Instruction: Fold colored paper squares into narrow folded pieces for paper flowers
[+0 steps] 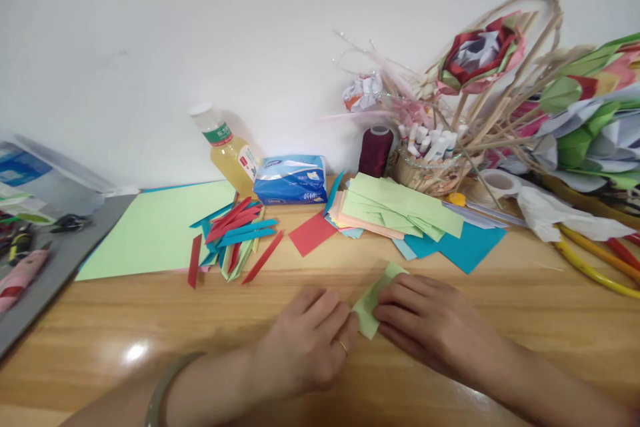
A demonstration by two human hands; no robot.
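A light green strip of paper (367, 312) lies at a slant on the wooden table between my two hands. My left hand (313, 333) is closed, its fingertips at the paper's lower left edge; the thumb is mostly hidden. My right hand (430, 313) has its fingers bent together over the right side of the paper, pressing it to the table. Just beyond my hands lie a stack of light green paper pieces (395, 203) and a red paper piece (313, 233). Folded red, blue and green paper strips (237, 237) form a loose pile farther left.
Large light green sheets (155, 233) lie at the left. Along the wall stand a bottle of yellow drink (230, 157), a blue tissue pack (290, 180), a dark thread spool (375, 150) and a basket of paper flowers (430, 173). A tape roll (497, 183) is at the right.
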